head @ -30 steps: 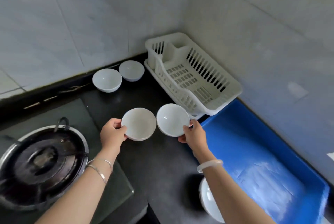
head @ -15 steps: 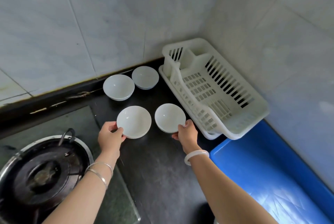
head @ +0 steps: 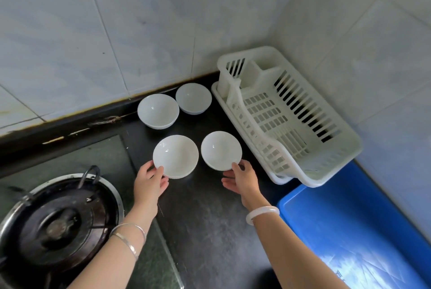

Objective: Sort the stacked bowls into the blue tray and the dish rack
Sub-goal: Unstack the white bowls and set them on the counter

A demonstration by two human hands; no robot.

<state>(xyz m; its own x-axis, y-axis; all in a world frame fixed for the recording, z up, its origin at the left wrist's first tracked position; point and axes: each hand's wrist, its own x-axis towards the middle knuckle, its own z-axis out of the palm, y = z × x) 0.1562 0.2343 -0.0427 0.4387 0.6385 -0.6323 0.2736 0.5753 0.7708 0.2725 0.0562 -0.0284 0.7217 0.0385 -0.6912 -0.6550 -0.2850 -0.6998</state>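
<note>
Four white bowls stand on the black counter. Two are at the back by the wall, the back-left bowl (head: pixel 158 110) and the back-right bowl (head: pixel 193 98). My left hand (head: pixel 149 183) pinches the near rim of the front-left bowl (head: pixel 176 155), thumb on top. My right hand (head: pixel 243 179) is just below the front-right bowl (head: pixel 221 150). Its thumb tip touches the rim and its fingers are spread apart from the bowl. The white dish rack (head: pixel 326 167) sits empty to the right. Nothing lies in the blue tray (head: pixel 349 230) at the near right.
A gas burner (head: pixel 58 218) set in a glass hob fills the lower left. Tiled walls close the corner behind the bowls and the rack. The black counter (head: pixel 205 207) lies between my forearms.
Both front bowls have gone from being held tilted in the air to sitting flat on the counter nearer the back pair. My right hand's fingers have come off its bowl.
</note>
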